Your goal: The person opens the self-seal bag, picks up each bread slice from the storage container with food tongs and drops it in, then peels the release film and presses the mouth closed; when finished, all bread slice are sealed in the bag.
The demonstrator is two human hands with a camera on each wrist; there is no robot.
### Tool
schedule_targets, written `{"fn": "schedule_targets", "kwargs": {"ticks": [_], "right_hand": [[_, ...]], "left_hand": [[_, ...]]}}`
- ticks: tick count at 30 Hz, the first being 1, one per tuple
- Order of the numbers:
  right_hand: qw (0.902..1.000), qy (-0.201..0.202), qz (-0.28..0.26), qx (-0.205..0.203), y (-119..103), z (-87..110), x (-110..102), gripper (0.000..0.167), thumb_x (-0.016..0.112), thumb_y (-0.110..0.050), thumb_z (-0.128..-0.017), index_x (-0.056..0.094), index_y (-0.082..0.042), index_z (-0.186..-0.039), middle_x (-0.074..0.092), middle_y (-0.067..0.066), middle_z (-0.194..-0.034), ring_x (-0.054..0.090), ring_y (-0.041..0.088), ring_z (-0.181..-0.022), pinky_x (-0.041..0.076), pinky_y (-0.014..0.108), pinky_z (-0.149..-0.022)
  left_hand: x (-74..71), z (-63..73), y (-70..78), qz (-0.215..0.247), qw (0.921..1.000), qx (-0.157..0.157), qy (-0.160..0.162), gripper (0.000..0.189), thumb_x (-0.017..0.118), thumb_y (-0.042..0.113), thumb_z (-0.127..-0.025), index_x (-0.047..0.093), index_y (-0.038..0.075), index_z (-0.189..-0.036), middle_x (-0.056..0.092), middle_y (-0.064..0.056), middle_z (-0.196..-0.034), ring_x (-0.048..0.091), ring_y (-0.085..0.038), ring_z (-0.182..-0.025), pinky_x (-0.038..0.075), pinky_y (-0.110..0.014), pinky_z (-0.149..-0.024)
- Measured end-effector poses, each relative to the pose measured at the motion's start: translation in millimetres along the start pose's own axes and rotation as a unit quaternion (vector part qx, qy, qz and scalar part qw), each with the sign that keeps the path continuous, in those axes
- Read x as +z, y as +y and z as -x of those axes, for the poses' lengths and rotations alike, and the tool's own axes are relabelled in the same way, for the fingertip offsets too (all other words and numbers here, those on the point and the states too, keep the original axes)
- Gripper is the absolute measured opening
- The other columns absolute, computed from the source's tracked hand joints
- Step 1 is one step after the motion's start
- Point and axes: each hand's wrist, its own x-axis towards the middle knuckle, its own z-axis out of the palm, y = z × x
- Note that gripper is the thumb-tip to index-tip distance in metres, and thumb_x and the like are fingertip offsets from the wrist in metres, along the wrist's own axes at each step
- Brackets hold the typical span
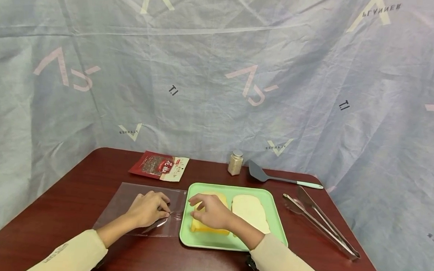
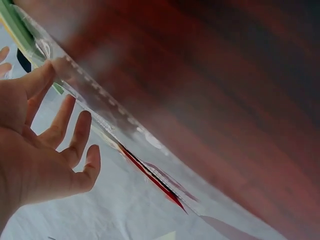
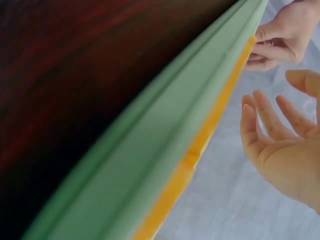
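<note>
My left hand [image 1: 148, 209] pinches the edge of a clear plastic bag [image 1: 119, 202] between thumb and index finger, its other fingers loosely bent. The bag lies flat on the table, and its right end reaches the green tray [image 1: 206, 241]. Over the tray's left half hovers my right hand [image 1: 214, 213], fingers relaxed and apart, holding nothing. Beneath it is a thick yellow slice of bread [image 1: 209, 230], partly covered by that hand in the head view. A pale bread slice [image 1: 250, 210] lies beside it on the tray, partly behind my right forearm.
Behind the bag lies a red spice packet [image 1: 158, 166]. A small glass jar [image 1: 235, 163] stands at the back, next to a grey spatula [image 1: 260, 175] with a pale handle. Metal tongs [image 1: 321, 223] rest right of the tray. A grey curtain [image 1: 203, 123] surrounds the table.
</note>
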Motion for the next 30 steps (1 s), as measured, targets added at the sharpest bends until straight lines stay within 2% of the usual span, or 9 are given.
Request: {"fn": "schedule_targets", "kwargs": {"ticks": [5,11,14,16,19,21,26,30], "right_hand": [[1.0000,0.002,-0.009,0.001,-1.5,-4.2,1.7,0.030,0.070,-0.013,-0.090,0.067,-0.003,-0.118,0.071,0.009,-0.109,0.069,0.013,-0.086,0.052,0.021,-0.077],[0.9995,0.003,-0.026,0.017,-3.3,-11.6,4.1,0.027,0.069,-0.014,-0.092,0.068,-0.006,-0.118,0.073,0.006,-0.104,0.068,0.011,-0.080,0.053,0.022,-0.074],[0.9972,0.008,-0.063,0.039,-3.3,-16.1,5.8,0.025,0.068,-0.017,-0.094,0.070,-0.008,-0.117,0.074,0.003,-0.102,0.069,0.012,-0.082,0.054,0.023,-0.073],[0.9928,0.009,-0.106,0.054,-4.2,-18.4,6.5,0.024,0.068,-0.019,-0.095,0.070,-0.007,-0.116,0.074,0.004,-0.100,0.072,0.018,-0.084,0.055,0.027,-0.070],[0.9851,0.009,-0.158,0.069,-5.8,-20.7,7.6,0.024,0.068,-0.019,-0.095,0.070,-0.005,-0.115,0.074,0.006,-0.098,0.072,0.028,-0.085,0.057,0.031,-0.066],[0.9827,0.014,-0.170,0.072,-6.5,-22.1,9.1,0.024,0.069,-0.018,-0.095,0.070,-0.003,-0.113,0.074,0.006,-0.097,0.072,0.033,-0.085,0.057,0.031,-0.065],[0.9847,0.056,-0.146,0.078,-6.2,-27.7,14.3,0.017,0.071,-0.015,-0.092,0.074,-0.002,-0.103,0.073,0.004,-0.099,0.072,0.021,-0.079,0.055,0.025,-0.065],[0.9812,0.085,-0.143,0.099,-5.8,-32.4,18.0,0.010,0.073,-0.012,-0.090,0.075,-0.006,-0.098,0.073,0.003,-0.099,0.071,0.015,-0.076,0.054,0.024,-0.063]], "left_hand": [[-6.9,4.5,-2.6,0.009,0.9997,-0.020,0.010,0.005,0.080,0.031,-0.083,0.081,0.035,-0.088,0.068,0.010,-0.114,0.060,-0.025,-0.109,0.041,-0.046,-0.078],[-10.8,6.0,0.4,0.015,0.9984,-0.024,0.049,0.008,0.080,0.032,-0.084,0.081,0.034,-0.092,0.068,0.012,-0.116,0.060,-0.023,-0.113,0.041,-0.049,-0.083],[-12.1,5.7,5.0,0.021,0.9971,-0.022,0.071,0.009,0.080,0.032,-0.084,0.081,0.034,-0.093,0.068,0.013,-0.116,0.059,-0.020,-0.112,0.041,-0.048,-0.084],[-13.1,5.9,8.5,0.024,0.9964,-0.021,0.078,0.010,0.080,0.031,-0.084,0.081,0.033,-0.093,0.068,0.013,-0.115,0.059,-0.018,-0.110,0.041,-0.047,-0.083],[-14.4,6.2,13.6,0.030,0.9964,-0.024,0.075,0.010,0.079,0.031,-0.084,0.081,0.033,-0.094,0.068,0.013,-0.115,0.059,-0.020,-0.112,0.040,-0.049,-0.084],[-14.6,6.4,16.0,0.032,0.9966,-0.025,0.071,0.010,0.079,0.031,-0.084,0.081,0.032,-0.095,0.068,0.012,-0.116,0.059,-0.022,-0.112,0.040,-0.051,-0.085],[-14.1,7.6,19.0,0.030,0.9963,-0.022,0.078,0.012,0.080,0.031,-0.083,0.081,0.029,-0.095,0.069,0.012,-0.115,0.059,-0.019,-0.109,0.041,-0.052,-0.084],[-11.8,7.4,20.0,0.025,0.9958,-0.015,0.087,0.012,0.081,0.032,-0.082,0.081,0.030,-0.094,0.068,0.012,-0.113,0.059,-0.018,-0.107,0.041,-0.050,-0.082]]}}
